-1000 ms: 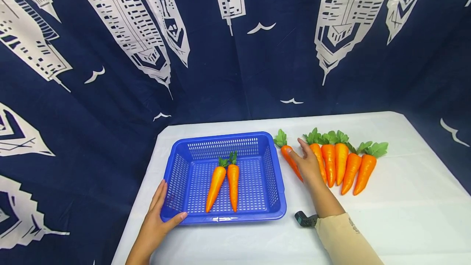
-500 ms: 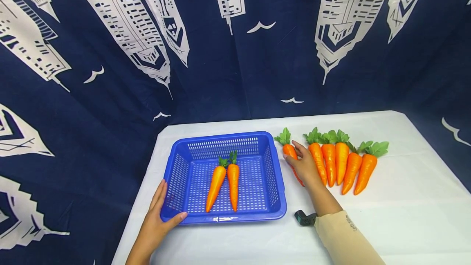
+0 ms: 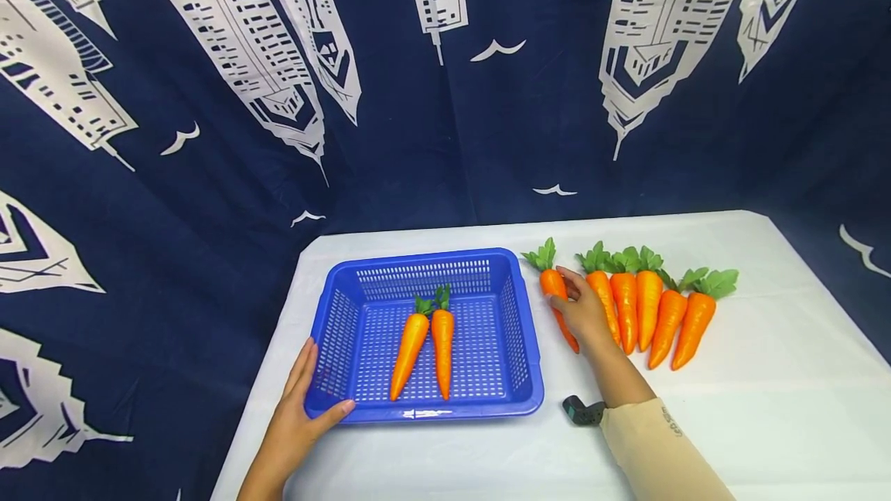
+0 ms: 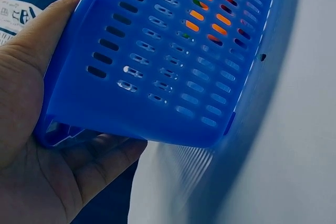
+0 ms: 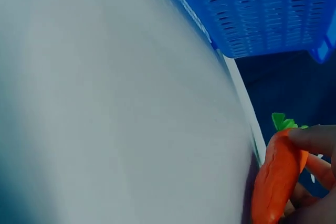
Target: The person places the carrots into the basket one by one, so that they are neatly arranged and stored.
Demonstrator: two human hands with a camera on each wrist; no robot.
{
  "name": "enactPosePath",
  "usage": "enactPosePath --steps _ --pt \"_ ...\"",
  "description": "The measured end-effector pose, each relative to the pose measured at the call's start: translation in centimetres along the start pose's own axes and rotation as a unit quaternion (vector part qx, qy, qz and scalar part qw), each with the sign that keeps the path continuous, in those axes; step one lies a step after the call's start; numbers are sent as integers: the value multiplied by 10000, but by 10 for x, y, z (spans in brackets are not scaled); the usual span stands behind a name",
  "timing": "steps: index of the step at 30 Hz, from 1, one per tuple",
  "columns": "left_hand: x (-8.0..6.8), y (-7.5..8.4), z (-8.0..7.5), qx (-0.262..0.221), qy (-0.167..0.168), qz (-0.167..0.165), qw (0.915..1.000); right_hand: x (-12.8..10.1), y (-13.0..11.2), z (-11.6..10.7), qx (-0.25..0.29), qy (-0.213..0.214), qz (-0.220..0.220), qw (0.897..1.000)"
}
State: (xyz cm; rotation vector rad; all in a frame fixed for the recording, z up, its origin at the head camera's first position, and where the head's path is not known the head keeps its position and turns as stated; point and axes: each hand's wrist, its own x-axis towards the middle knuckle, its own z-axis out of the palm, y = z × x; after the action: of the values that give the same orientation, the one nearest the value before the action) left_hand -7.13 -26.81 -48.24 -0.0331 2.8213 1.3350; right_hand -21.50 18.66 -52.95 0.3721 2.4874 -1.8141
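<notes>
My right hand [image 3: 585,317] pinches an orange carrot [image 3: 551,282] with green leaves, just right of the blue basket [image 3: 480,410]. The right wrist view shows thumb and fingers [image 5: 314,139] on either side of the carrot near its leafy top. At the basket's near left corner, my left hand [image 3: 295,417] holds the rim, thumb on the front edge and fingers along the left side. Two carrots, a left one [image 3: 409,354] and a right one [image 3: 442,352], lie side by side inside the basket, leaves pointing away from me.
Several more carrots [image 3: 649,308] lie in a row right of my right hand, leaves at the far end. A dark wrist device [image 3: 581,411] sits by the right sleeve [image 3: 654,439]. Behind the white table [image 3: 780,408] hangs a navy curtain [image 3: 529,122] with white buildings.
My right hand has closed around the near carrot, and its leafy end has swung a little to the right. The left hand stays at the basket's corner.
</notes>
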Motion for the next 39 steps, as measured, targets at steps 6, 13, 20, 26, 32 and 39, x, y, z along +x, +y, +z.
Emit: enactPosePath --steps 6,13,20,26,32,39 --pt "0 -1 0 13 7 -34 10000 -3 -6 -7 194 -22 -279 9994" --pt "-1 -1 -1 19 25 -27 10000 -8 -25 -13 286 281 -273 9988" --pt "-1 -2 -1 -22 24 -8 10000 -12 -47 -18 687 320 -612 9952" --pt "-1 -1 0 -17 10 -11 10000 -19 -65 -22 583 135 -920 9940" --pt "0 1 0 6 -20 -49 10000 -23 -82 -24 551 -45 -1090 9925" --pt "1 -1 0 61 16 -4 10000 -27 -104 -22 645 -275 -1407 9876"
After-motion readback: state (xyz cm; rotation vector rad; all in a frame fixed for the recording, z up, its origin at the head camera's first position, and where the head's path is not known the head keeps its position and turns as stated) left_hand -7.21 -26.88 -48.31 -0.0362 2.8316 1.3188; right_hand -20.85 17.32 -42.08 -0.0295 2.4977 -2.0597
